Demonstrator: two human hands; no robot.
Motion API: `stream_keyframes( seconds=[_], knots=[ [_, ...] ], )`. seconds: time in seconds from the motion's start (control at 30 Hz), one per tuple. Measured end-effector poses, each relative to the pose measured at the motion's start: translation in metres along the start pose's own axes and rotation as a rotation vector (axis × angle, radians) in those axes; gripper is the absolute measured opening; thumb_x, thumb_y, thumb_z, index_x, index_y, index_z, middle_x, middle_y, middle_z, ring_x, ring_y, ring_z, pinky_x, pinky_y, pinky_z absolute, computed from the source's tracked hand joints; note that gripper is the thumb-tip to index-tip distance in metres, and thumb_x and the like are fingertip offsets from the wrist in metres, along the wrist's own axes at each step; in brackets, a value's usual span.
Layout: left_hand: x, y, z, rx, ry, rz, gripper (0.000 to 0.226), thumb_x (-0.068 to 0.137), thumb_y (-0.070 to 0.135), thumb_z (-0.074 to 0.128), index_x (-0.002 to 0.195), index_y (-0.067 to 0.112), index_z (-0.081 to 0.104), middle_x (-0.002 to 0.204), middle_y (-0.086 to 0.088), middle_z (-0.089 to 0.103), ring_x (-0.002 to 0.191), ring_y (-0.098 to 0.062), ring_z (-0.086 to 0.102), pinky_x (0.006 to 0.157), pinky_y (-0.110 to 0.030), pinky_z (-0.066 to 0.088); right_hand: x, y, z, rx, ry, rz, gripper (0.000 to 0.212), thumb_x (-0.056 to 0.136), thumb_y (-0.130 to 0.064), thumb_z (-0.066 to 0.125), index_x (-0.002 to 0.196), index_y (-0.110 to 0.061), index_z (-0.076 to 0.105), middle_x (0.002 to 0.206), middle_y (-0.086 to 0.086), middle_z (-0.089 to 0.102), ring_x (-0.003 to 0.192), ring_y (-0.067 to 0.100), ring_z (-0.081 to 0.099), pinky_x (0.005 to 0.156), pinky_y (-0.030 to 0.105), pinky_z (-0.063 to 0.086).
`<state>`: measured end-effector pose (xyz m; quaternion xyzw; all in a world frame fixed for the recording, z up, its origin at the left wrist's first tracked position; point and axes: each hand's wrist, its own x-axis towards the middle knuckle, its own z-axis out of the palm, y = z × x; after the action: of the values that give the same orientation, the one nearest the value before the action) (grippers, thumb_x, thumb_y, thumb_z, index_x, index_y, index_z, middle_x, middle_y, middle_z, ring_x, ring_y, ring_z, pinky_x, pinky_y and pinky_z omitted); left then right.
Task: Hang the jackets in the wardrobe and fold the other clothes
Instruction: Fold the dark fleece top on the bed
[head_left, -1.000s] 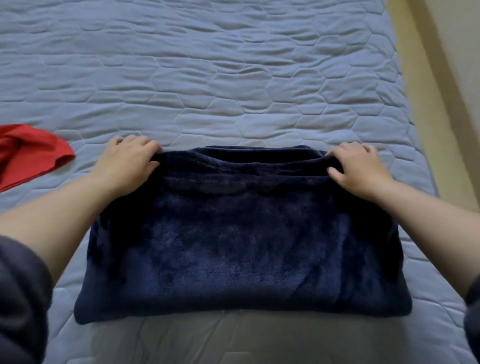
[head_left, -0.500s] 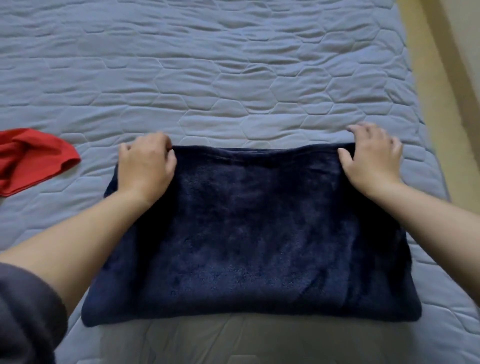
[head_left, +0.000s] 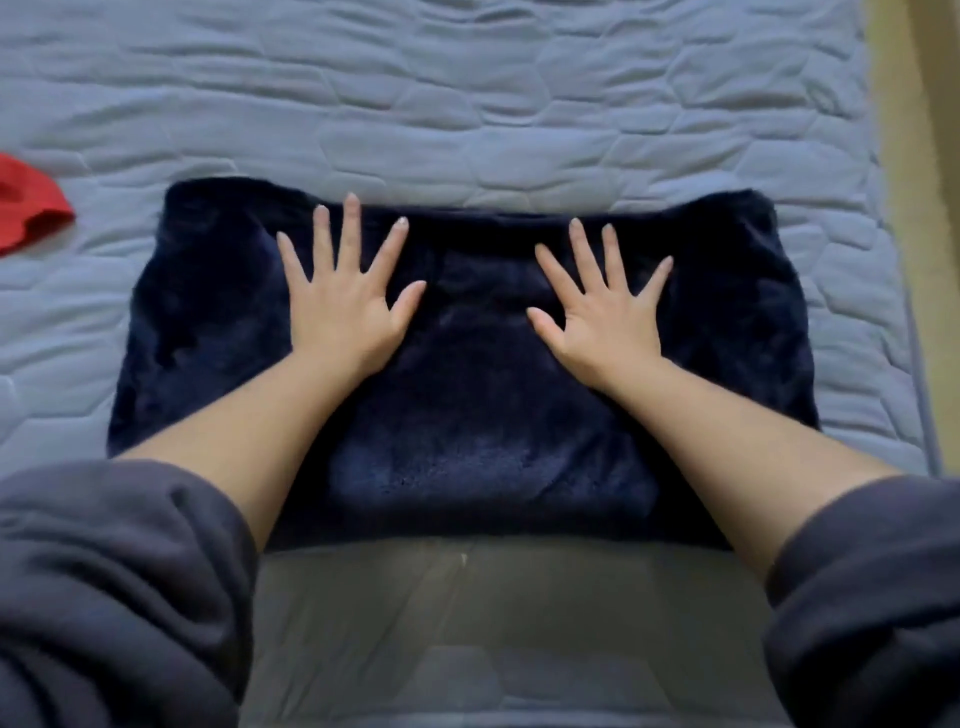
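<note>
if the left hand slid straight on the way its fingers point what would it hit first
The left hand lies flat on the navy garment; sliding on, it would pass that garment's far edge, then likely meet only bare quilted bed cover.

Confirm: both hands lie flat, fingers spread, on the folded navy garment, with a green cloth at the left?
The head view shows the cloth is red, not green. The left hand and right hand do lie flat on the navy garment.
</note>
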<state>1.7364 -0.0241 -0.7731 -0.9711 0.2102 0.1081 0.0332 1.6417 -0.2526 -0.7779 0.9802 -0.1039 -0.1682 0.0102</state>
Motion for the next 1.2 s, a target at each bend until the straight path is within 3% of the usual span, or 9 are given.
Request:
stream_keyframes(
  seconds=[0.27, 0.4, 0.5, 0.7, 0.77, 0.87, 1.0, 1.1, 1.2],
  knots=[
    [-0.129, 0.007, -0.053, -0.214, 0.076, 0.056, 0.063, 0.093, 0.051, 0.023, 0.151, 0.026, 0.018, 0.16, -0.007, 0.006, 0.147, -0.027, -0.001, 0.112, -0.058, -0.002, -0.112, -0.052, -0.052, 0.381, 0.055, -0.098, 0.063, 0.094, -0.054, 0.025, 0.151, -0.035, 0.005, 0.16, -0.005, -0.008, 0.146, 0.024, -0.015, 0.109, 0.062, -0.008],
    [-0.158, 0.025, -0.014, -0.089, -0.009, 0.014, 0.063, 0.092, 0.053, 0.024, 0.149, 0.028, 0.026, 0.158, -0.01, 0.014, 0.146, -0.034, 0.011, 0.111, -0.064, 0.009, -0.138, -0.076, -0.008, 0.188, 0.001, -0.18, 0.059, 0.092, -0.053, 0.027, 0.148, -0.033, 0.026, 0.159, 0.002, 0.016, 0.146, 0.032, 0.011, 0.105, 0.073, 0.014],
    [-0.155, 0.019, 0.027, -0.023, -0.041, -0.009, 0.064, 0.091, 0.053, 0.024, 0.148, 0.025, 0.029, 0.158, -0.014, 0.013, 0.145, -0.037, 0.011, 0.111, -0.064, 0.008, -0.128, -0.079, 0.022, 0.103, -0.047, -0.167, 0.06, 0.09, -0.054, 0.028, 0.147, -0.033, 0.028, 0.158, 0.004, 0.02, 0.145, 0.034, 0.016, 0.103, 0.074, 0.016],
    [-0.166, 0.019, 0.015, -0.073, 0.015, -0.019, 0.061, 0.093, 0.048, 0.024, 0.15, 0.026, 0.024, 0.159, -0.01, 0.01, 0.146, -0.034, 0.009, 0.113, -0.061, 0.005, -0.127, -0.078, 0.005, 0.09, -0.109, -0.174, 0.065, 0.088, -0.058, 0.012, 0.149, -0.036, 0.018, 0.16, 0.002, 0.011, 0.146, 0.031, 0.008, 0.107, 0.067, 0.007],
    [-0.185, 0.019, 0.003, -0.15, 0.096, -0.178, 0.064, 0.092, 0.046, 0.034, 0.15, 0.024, 0.022, 0.159, -0.011, 0.008, 0.146, -0.032, 0.007, 0.113, -0.058, 0.001, -0.127, -0.072, -0.018, 0.112, -0.13, -0.202, 0.067, 0.085, -0.059, 0.007, 0.145, -0.036, 0.027, 0.154, 0.002, 0.026, 0.14, 0.029, 0.024, 0.106, 0.057, 0.019],
    [-0.217, 0.023, -0.013, -0.525, 0.261, -0.675, 0.076, 0.087, 0.038, 0.059, 0.149, 0.015, 0.021, 0.158, -0.016, 0.005, 0.145, -0.035, 0.007, 0.114, -0.054, 0.007, -0.109, -0.061, -0.052, 0.124, -0.069, -0.272, 0.048, 0.094, -0.052, 0.027, 0.127, -0.026, 0.049, 0.124, 0.003, 0.05, 0.11, 0.027, 0.048, 0.086, 0.042, 0.035],
    [-0.233, 0.045, -0.022, -1.506, 0.401, -1.436, 0.084, 0.083, 0.037, 0.069, 0.146, 0.02, 0.016, 0.145, -0.006, 0.033, 0.122, -0.02, 0.047, 0.103, -0.039, 0.04, -0.034, -0.058, -0.09, 0.164, -0.004, -0.172, 0.051, 0.093, -0.041, 0.049, 0.137, -0.018, 0.039, 0.138, 0.007, 0.041, 0.127, 0.028, 0.037, 0.098, 0.045, 0.033],
    [-0.226, 0.073, -0.015, -2.127, 0.352, -1.528, 0.08, 0.073, 0.047, 0.073, 0.134, 0.014, 0.033, 0.132, -0.012, 0.055, 0.107, -0.023, 0.062, 0.081, -0.036, 0.054, 0.027, -0.056, -0.099, 0.188, -0.129, -0.167, 0.07, 0.09, -0.048, 0.052, 0.147, -0.02, 0.022, 0.151, 0.008, 0.03, 0.139, 0.026, 0.026, 0.109, 0.051, 0.025],
    [-0.208, 0.096, -0.012, -2.369, 0.261, -1.428, 0.112, 0.032, 0.06, 0.089, 0.127, 0.016, 0.05, 0.122, -0.004, 0.064, 0.11, -0.024, 0.063, 0.085, -0.039, 0.056, 0.069, -0.063, -0.09, 0.216, -0.261, -0.189, 0.085, 0.083, -0.061, 0.055, 0.149, -0.021, 0.019, 0.149, 0.014, 0.033, 0.136, 0.032, 0.033, 0.111, 0.05, 0.029]
  ],
)
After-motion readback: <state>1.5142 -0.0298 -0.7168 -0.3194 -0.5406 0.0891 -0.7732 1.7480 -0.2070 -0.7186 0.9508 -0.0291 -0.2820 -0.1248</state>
